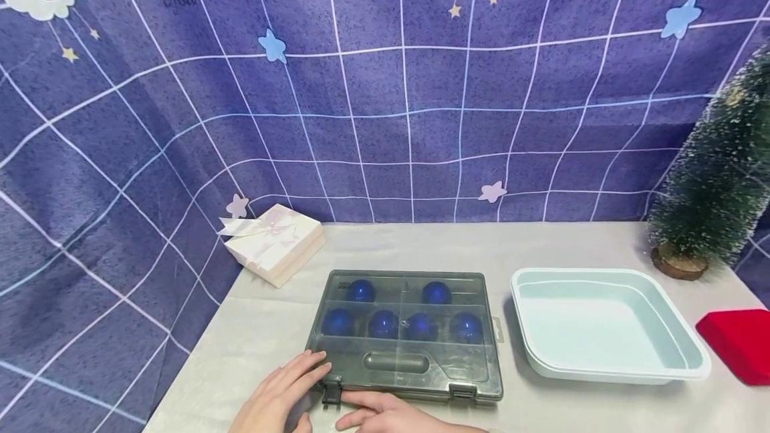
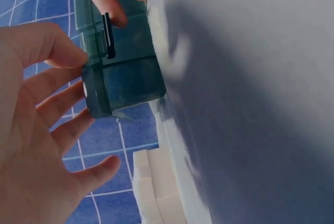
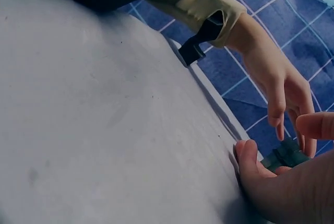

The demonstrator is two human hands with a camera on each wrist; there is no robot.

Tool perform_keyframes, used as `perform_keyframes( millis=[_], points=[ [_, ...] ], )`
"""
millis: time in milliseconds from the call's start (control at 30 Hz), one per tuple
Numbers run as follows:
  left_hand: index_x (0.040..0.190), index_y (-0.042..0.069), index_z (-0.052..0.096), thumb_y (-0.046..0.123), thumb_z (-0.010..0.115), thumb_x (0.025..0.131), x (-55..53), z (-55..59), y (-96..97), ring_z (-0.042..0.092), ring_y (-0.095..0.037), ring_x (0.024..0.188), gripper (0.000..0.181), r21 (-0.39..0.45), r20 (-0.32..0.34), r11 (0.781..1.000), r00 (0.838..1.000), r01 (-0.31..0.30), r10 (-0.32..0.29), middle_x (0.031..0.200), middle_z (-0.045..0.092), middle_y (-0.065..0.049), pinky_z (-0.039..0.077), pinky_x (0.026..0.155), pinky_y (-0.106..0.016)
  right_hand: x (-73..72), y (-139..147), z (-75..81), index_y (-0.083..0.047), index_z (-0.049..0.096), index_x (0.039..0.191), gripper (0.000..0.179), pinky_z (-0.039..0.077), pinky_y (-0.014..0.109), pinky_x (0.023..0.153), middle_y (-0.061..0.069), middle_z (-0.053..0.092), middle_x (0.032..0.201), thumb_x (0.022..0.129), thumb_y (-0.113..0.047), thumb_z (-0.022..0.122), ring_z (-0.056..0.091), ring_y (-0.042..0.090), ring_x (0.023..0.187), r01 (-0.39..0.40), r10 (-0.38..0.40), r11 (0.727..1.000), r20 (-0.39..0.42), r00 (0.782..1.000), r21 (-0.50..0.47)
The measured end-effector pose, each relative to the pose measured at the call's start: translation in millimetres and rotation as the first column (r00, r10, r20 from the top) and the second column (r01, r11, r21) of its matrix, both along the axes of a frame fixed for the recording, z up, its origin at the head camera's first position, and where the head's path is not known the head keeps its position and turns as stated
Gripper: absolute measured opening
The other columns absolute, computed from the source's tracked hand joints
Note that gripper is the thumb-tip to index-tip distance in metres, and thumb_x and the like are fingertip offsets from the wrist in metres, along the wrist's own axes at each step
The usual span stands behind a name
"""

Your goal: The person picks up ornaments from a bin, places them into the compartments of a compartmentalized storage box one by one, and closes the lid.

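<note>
A dark translucent plastic case (image 1: 343,358) lies flat, its lid down, with several shiny blue balls (image 1: 436,293) visible through it. My left hand (image 1: 271,394) rests its fingertips on the lid's front left corner. In the left wrist view, that hand's fingers (image 2: 69,98) spread along the case's end. The front left latch (image 1: 332,394) sticks outward from the case, while the front right latch (image 1: 462,391) lies against it. My right hand (image 1: 391,414) is at the front edge, its extended index finger right beside the left latch.
A pale blue plastic tray (image 1: 613,374) stands right of the case. Beyond it are a red object (image 1: 736,343) and a small frosted Christmas tree (image 1: 712,179). A cream gift box (image 1: 279,246) with a ribbon bow sits back left, before the blue grid-patterned cloth (image 1: 373,85).
</note>
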State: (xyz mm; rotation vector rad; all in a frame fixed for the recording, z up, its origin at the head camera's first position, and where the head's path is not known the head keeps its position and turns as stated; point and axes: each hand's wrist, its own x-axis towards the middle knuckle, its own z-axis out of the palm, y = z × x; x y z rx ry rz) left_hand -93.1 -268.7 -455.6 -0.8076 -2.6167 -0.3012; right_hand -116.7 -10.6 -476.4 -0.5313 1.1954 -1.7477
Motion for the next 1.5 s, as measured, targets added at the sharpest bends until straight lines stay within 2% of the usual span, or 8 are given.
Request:
perform_keyframes(
  millis=[300, 500, 800, 1000, 1100, 1300, 1333, 1500],
  points=[
    [0.133, 0.024, 0.068, 0.011, 0.080, 0.061, 0.7, 2.2, -0.1, 0.056, -0.023, 0.129, 0.075, 0.000, 0.020, 1.000, 1.000, -0.019, 0.019, 0.143, 0.057, 0.011, 0.053, 0.089, -0.047, -1.9, -1.0, -0.8, 0.012, 0.025, 0.154, 0.061, 0.049, 0.018, 0.086, 0.032, 0.048, 0.145, 0.100, -0.010, 0.043, 0.062, 0.000, 0.096, -0.034, 0.034, 0.998, -0.004, 0.999, -0.048],
    [0.132, 0.023, 0.068, 0.012, 0.081, 0.060, 1.6, 2.2, 1.5, 0.057, -0.022, 0.129, 0.074, -0.002, 0.020, 1.000, 0.999, -0.029, 0.029, 0.143, 0.057, 0.011, 0.054, 0.085, -0.048, -2.2, 1.4, -1.6, 0.006, 0.024, 0.158, 0.058, 0.050, 0.020, 0.089, 0.035, 0.048, 0.144, 0.105, -0.010, 0.043, 0.060, 0.019, 0.120, -0.048, 0.040, 0.997, -0.126, 0.991, -0.062],
    [0.133, 0.022, 0.068, 0.012, 0.080, 0.058, -0.3, 0.0, -0.8, 0.059, -0.025, 0.126, 0.077, 0.001, -0.031, 1.000, 0.999, 0.011, -0.011, 0.143, 0.058, 0.009, 0.054, 0.084, -0.046, -5.5, 1.9, 6.3, 0.011, 0.024, 0.155, 0.067, 0.048, 0.026, 0.099, 0.038, 0.053, 0.135, 0.107, -0.026, 0.052, 0.059, 0.039, 0.122, -0.077, 0.065, 0.997, -0.368, 0.928, -0.020],
    [0.132, 0.018, 0.068, 0.011, 0.080, 0.055, -5.0, -4.9, -4.0, 0.060, -0.030, 0.124, 0.078, 0.021, -0.057, 0.997, 0.995, 0.078, -0.076, 0.142, 0.060, 0.003, 0.029, 0.108, -0.014, -3.8, 2.5, 26.9, 0.014, 0.051, 0.138, 0.047, 0.052, 0.019, 0.086, 0.026, 0.068, 0.121, 0.101, -0.012, 0.063, 0.067, 0.003, 0.097, 0.025, 0.007, 0.998, -0.498, 0.867, 0.057],
    [0.133, 0.016, 0.068, 0.010, 0.079, 0.056, -7.3, -6.0, -5.2, 0.060, -0.032, 0.123, 0.078, 0.032, -0.062, 0.994, 0.993, 0.106, -0.104, 0.142, 0.060, 0.002, 0.016, 0.111, -0.009, -4.6, 0.0, 36.6, 0.010, 0.060, 0.129, 0.036, 0.051, 0.015, 0.081, 0.020, 0.071, 0.113, 0.097, -0.004, 0.066, 0.064, -0.004, 0.093, 0.086, -0.013, 0.993, -0.657, 0.754, 0.079],
    [0.135, 0.015, 0.066, 0.010, 0.080, 0.058, -7.9, -5.6, -6.8, 0.059, -0.031, 0.124, 0.078, 0.022, -0.058, 0.994, 0.992, 0.109, -0.108, 0.143, 0.059, 0.001, 0.046, 0.100, -0.024, -9.3, -8.0, 46.8, -0.003, 0.067, 0.125, 0.032, 0.050, 0.018, 0.088, 0.004, 0.068, 0.120, 0.095, -0.010, 0.071, 0.061, 0.004, 0.106, 0.314, 0.021, 0.944, -0.971, 0.238, 0.097],
    [0.136, 0.016, 0.066, 0.010, 0.081, 0.059, -7.4, -5.4, -6.7, 0.059, -0.031, 0.124, 0.079, 0.020, -0.049, 0.994, 0.993, 0.105, -0.103, 0.143, 0.059, 0.001, 0.051, 0.095, -0.030, -10.1, -9.6, 46.5, -0.004, 0.067, 0.125, 0.033, 0.049, 0.019, 0.089, 0.002, 0.067, 0.121, 0.093, -0.013, 0.073, 0.058, 0.004, 0.108, 0.358, 0.032, 0.929, -0.983, 0.181, 0.097],
    [0.140, 0.019, 0.062, 0.010, 0.082, 0.061, -4.7, -5.7, -7.1, 0.058, -0.030, 0.125, 0.082, 0.013, -0.018, 0.996, 0.995, 0.093, -0.093, 0.145, 0.057, 0.003, 0.057, 0.085, -0.044, -13.2, -18.0, 39.8, -0.009, 0.068, 0.128, 0.045, 0.046, 0.017, 0.088, -0.005, 0.057, 0.123, 0.088, -0.027, 0.081, 0.047, 0.007, 0.108, 0.499, 0.120, 0.857, -0.992, 0.044, 0.126]
  ],
)
